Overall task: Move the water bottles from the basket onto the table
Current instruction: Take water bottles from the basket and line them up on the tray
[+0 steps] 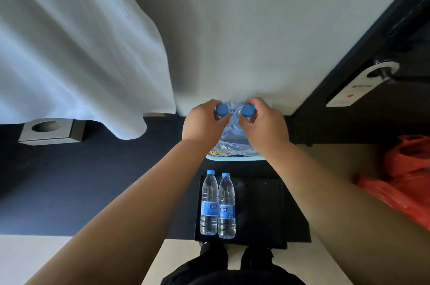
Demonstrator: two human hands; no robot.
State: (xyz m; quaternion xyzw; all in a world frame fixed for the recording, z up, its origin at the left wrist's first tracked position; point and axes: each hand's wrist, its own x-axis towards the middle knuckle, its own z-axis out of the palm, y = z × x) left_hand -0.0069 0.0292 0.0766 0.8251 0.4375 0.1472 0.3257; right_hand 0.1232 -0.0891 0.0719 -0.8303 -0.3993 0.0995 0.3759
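Two clear water bottles with blue caps and blue labels lie side by side on the small black table (260,210): the left one (208,205) and the right one (226,208). Beyond the table stands a basket (232,157) with a pale blue rim, holding several more clear bottles. My left hand (204,122) grips the neck of a blue-capped bottle (221,109) in the basket. My right hand (263,122) grips the neck of a second blue-capped bottle (247,110) beside it. Both bottles stand upright, their bodies mostly hidden by my hands.
A white curtain (76,52) hangs at the left over a dark floor strip. A grey square box with a round hole (50,131) sits at the left. A dark door with a lock plate (363,84) is at the right, and red plastic bags (404,180) lie below it.
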